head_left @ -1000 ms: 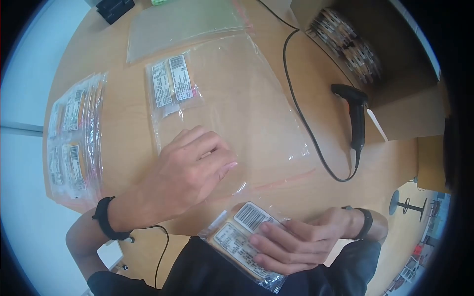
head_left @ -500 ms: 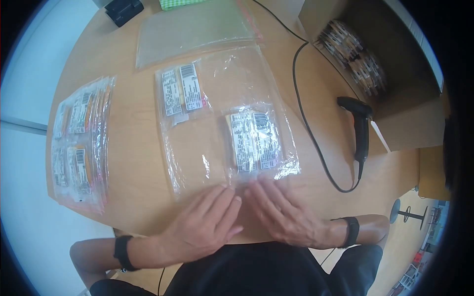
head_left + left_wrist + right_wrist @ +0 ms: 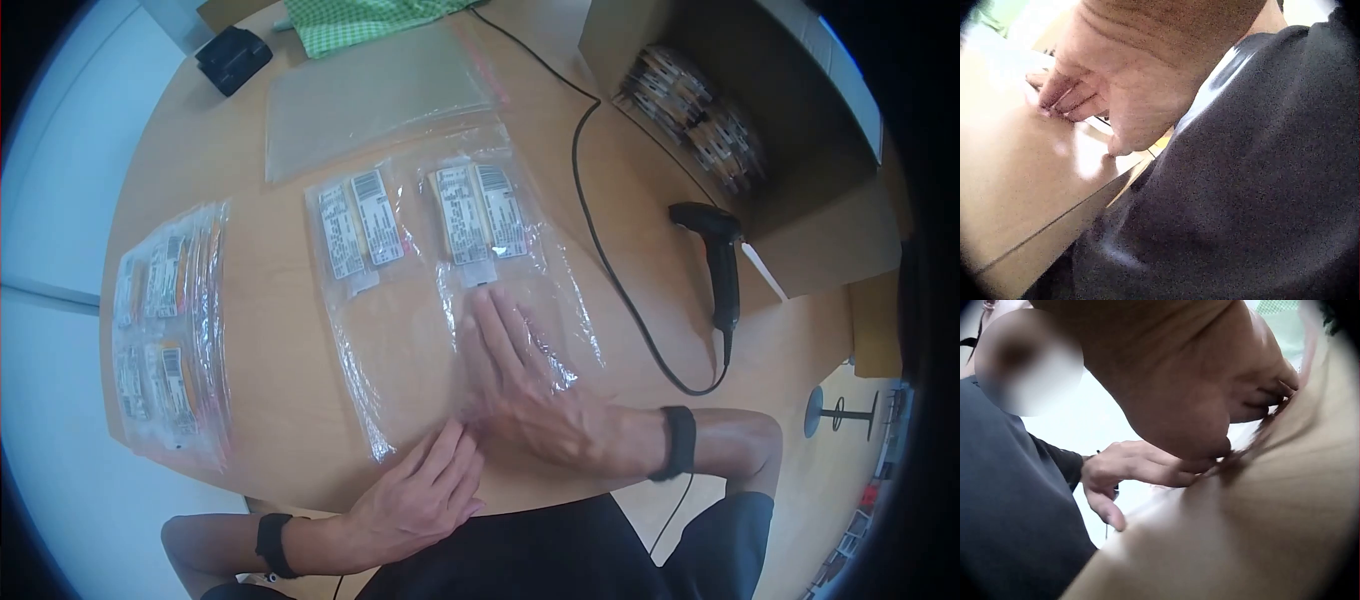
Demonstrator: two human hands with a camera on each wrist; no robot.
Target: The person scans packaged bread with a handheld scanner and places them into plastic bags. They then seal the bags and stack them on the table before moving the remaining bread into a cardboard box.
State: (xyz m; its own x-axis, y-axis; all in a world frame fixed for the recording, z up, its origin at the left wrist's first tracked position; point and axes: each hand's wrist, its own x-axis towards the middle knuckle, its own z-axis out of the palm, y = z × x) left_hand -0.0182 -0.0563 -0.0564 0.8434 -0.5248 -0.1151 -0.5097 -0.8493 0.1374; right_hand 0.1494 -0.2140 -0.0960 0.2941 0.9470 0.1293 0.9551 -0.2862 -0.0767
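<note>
A large clear plastic bag (image 3: 395,365) lies flat on the table (image 3: 270,330). Two labelled packets show through it side by side: a left packet (image 3: 361,226) and a right packet (image 3: 478,214). My right hand (image 3: 535,400) reaches in under the bag's upper film, its straight fingers pointing at the lower end of the right packet, fingertips right by its flap. Down at the near edge of the bag rests my left hand (image 3: 420,490), fingertips beside the right hand's heel. In the right wrist view the left hand (image 3: 1129,465) lies with its fingers extended and thumb apart.
A stack of filled bags (image 3: 170,340) lies at left. Behind are flat clear bags (image 3: 375,105), a green checked cloth (image 3: 350,22) and a black device (image 3: 233,60). At right are a corded barcode scanner (image 3: 715,260) and a cardboard box (image 3: 830,230) holding several packets (image 3: 695,115).
The right packet left my right hand's hold, went into the large bag and slid away from me, level with the left packet. My right hand followed it in; my left hand came back to the near edge.
</note>
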